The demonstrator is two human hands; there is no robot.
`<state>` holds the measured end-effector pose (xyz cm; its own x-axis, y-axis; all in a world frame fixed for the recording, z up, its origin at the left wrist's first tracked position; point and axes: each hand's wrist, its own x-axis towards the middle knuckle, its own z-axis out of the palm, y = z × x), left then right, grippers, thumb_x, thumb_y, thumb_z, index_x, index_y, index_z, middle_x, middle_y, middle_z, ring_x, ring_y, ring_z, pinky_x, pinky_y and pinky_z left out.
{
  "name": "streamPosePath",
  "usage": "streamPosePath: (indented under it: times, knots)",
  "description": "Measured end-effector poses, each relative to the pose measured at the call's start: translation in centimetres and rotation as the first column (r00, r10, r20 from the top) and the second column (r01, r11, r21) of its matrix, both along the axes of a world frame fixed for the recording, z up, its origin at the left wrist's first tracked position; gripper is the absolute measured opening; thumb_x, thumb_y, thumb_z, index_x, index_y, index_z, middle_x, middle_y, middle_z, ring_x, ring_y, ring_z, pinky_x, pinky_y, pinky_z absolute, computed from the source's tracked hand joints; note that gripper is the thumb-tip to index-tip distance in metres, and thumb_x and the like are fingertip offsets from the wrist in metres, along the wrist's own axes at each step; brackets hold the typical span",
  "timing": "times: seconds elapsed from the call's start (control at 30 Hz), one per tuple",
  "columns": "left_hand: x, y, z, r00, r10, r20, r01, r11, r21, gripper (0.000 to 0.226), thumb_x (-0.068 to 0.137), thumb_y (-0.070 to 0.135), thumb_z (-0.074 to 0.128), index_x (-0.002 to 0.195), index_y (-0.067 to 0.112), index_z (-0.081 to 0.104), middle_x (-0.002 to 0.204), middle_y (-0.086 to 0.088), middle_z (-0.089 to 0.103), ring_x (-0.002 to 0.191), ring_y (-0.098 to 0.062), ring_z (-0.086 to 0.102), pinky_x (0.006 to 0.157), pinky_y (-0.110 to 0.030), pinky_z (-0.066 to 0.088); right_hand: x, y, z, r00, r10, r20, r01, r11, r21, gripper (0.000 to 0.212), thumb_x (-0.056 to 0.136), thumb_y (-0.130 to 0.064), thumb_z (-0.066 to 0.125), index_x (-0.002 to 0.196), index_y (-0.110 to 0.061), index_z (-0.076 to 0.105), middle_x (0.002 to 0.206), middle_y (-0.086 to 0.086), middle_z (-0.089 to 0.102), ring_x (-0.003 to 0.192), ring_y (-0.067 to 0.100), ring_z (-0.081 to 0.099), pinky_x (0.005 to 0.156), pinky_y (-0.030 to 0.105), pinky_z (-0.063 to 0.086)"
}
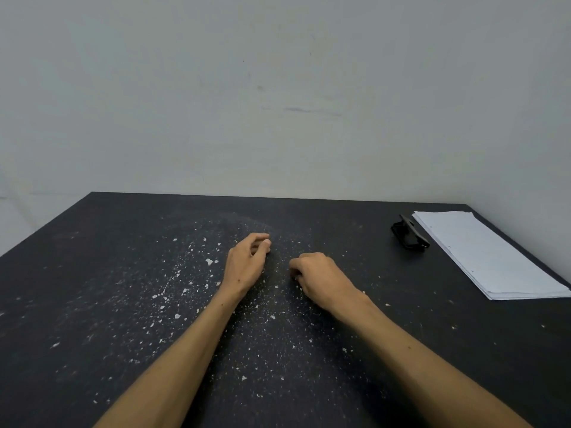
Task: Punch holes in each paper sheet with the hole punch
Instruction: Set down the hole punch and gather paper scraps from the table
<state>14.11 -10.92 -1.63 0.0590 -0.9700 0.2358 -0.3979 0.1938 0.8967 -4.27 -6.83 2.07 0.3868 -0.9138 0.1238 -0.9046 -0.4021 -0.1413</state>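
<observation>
1. Two bare hands sit on the middle of the bench, holding nothing. The left hand lies on its side with its fingers loosely curled, thumb tip close to the forefinger. The right hand is knuckles-up with fingers tucked loosely under. Honestly both look idle.

2. The hands are near each other but not touching, with a strip of dark bench top between them. Both forearms run back to the bottom edge of the view.

3. The hole punch, a small black one, is off to the far right, well apart from the right hand. It sits just beside the left long edge of the paper stack. Can't quite tell if it touches the paper or is just very close.

4. The paper stack is white, lying flat and angled, close to the bench's right edge. Its near right corner reaches the frame edge. A few small dots show on the top sheet near its left edge, maybe holes, too small to be sure.

5. The bench is dark with lots of white flecks scattered across it, thickest around and left of the hands.

6. Room-wise: the whole left half of the bench is bare surface, and so is the stretch between the right hand and the punch. The far edge meets a plain pale wall.
</observation>
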Motion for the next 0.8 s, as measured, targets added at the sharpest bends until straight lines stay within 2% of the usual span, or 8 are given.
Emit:
streamPosePath:
  times: [0.23,0.47,0.57,0.63,0.7,0.73,0.77,0.8]
  knots:
    - [-0.6,0.0,0.3,0.989,-0.001,-0.145,0.007,0.999,0.042,0.023,0.103,0.026,0.057,0.121,0.019,0.07,0.104,0.005,0.075,0.096,-0.007,0.073,0.09,-0.035,0.061,1.0,0.3,-0.3,0.999,-0.053,0.007,0.053,0.999,-0.011,0.016,0.089,0.002,0.055,0.09,-0.01,0.067,0.097,0.013,0.071,0.093,0.036,0.068,0.079,0.046,0.057]
    - [-1.6,0.5,1.2,0.881,-0.018,-0.473,0.139,0.965,0.221,0.026,0.106,0.021,0.05,0.118,0.009,0.069,0.111,-0.011,0.076,0.099,-0.019,0.075,0.088,-0.034,0.061,-0.8,0.3,-0.2,0.998,0.007,-0.06,-0.007,1.0,-0.004,0.011,0.087,-0.004,0.058,0.087,-0.014,0.064,0.095,0.009,0.07,0.089,0.032,0.066,0.078,0.044,0.056]
    - [-2.2,0.9,1.7,0.78,-0.018,-0.625,0.24,0.931,0.274,0.029,0.107,0.02,0.047,0.121,0.004,0.066,0.116,-0.015,0.074,0.106,-0.023,0.074,0.092,-0.037,0.059,-2.4,-1.0,0.4,0.979,-0.168,0.118,0.16,0.985,0.071,0.011,0.086,-0.01,0.068,0.078,-0.017,0.068,0.087,0.004,0.073,0.087,0.026,0.07,0.078,0.039,0.059]
    - [-2.6,1.1,1.8,0.697,-0.002,-0.717,0.307,0.904,0.297,0.032,0.108,0.023,0.045,0.123,0.001,0.063,0.12,-0.018,0.072,0.111,-0.026,0.071,0.094,-0.037,0.057,-3.3,-1.5,1.2,0.867,-0.298,0.401,0.217,0.948,0.234,0.009,0.086,-0.012,0.076,0.08,-0.018,0.079,0.082,0.0,0.078,0.081,0.016,0.074,0.076,0.03,0.063]
    - [-3.2,1.4,1.9,0.599,0.031,-0.8,0.383,0.866,0.32,0.037,0.109,0.027,0.041,0.123,0.0,0.062,0.125,-0.02,0.069,0.115,-0.027,0.068,0.095,-0.037,0.055,-3.4,-1.4,2.4,0.624,-0.386,0.679,0.11,0.904,0.412,0.006,0.087,-0.006,0.079,0.083,-0.009,0.081,0.084,0.005,0.079,0.08,0.014,0.076,0.077,0.025,0.063]
    - [-3.5,1.5,2.0,0.551,0.048,-0.833,0.424,0.844,0.329,0.039,0.109,0.029,0.039,0.122,0.0,0.062,0.127,-0.021,0.068,0.116,-0.028,0.066,0.096,-0.037,0.054,-3.0,-1.2,3.1,0.501,-0.409,0.763,-0.003,0.881,0.474,0.005,0.088,-0.001,0.077,0.085,-0.004,0.08,0.086,0.01,0.078,0.081,0.015,0.076,0.078,0.025,0.063]
    - [-3.7,1.6,2.1,0.506,0.064,-0.86,0.467,0.818,0.335,0.043,0.109,0.032,0.038,0.121,-0.001,0.062,0.127,-0.021,0.067,0.117,-0.028,0.065,0.099,-0.037,0.052,-2.6,-1.1,3.8,0.429,-0.41,0.805,-0.102,0.863,0.494,0.005,0.089,0.003,0.076,0.087,-0.001,0.078,0.087,0.012,0.077,0.082,0.016,0.075,0.08,0.026,0.063]
    - [-3.9,1.8,2.2,0.459,0.077,-0.885,0.51,0.793,0.333,0.047,0.109,0.036,0.037,0.121,-0.001,0.062,0.127,-0.021,0.067,0.118,-0.029,0.064,0.101,-0.038,0.051,-2.1,-0.9,4.4,0.427,-0.386,0.818,-0.157,0.859,0.488,0.006,0.089,0.004,0.075,0.087,-0.001,0.078,0.087,0.012,0.076,0.083,0.016,0.075,0.082,0.027,0.063]
